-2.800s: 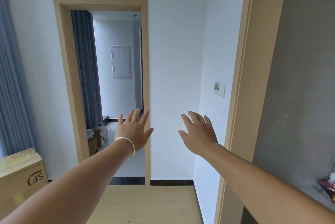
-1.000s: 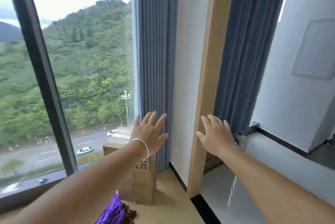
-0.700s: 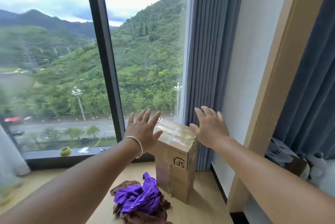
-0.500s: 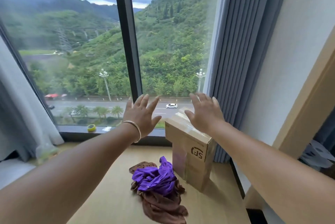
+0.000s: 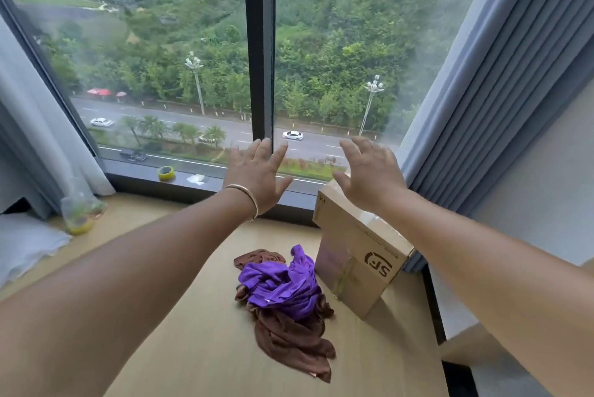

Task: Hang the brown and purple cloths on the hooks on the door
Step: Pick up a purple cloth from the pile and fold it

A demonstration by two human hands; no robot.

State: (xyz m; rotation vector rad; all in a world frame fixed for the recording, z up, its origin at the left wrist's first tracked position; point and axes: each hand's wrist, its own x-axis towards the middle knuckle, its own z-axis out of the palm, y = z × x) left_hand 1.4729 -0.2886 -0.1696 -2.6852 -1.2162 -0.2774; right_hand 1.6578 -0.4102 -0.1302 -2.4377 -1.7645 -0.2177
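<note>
A crumpled purple cloth (image 5: 283, 284) lies on top of a brown cloth (image 5: 294, 342) on the light wooden platform (image 5: 180, 348) below the window. Both arms are stretched out in front of me above the cloths. My left hand (image 5: 257, 171) has its fingers spread and holds nothing. My right hand (image 5: 369, 171) is likewise spread and empty, hovering over the cardboard box. Neither hand touches the cloths. The door and its hooks are out of sight.
A cardboard box (image 5: 356, 255) stands just right of the cloths. A roll of yellow tape (image 5: 166, 173) sits on the window sill. Grey curtains (image 5: 501, 101) hang at the right, pale ones at the left. A plastic bag (image 5: 80, 213) lies at the platform's left.
My view has swung left from the doorway to the window and tipped down, bringing the cloths and box fully into sight. Both hands stay raised, spread and empty.
</note>
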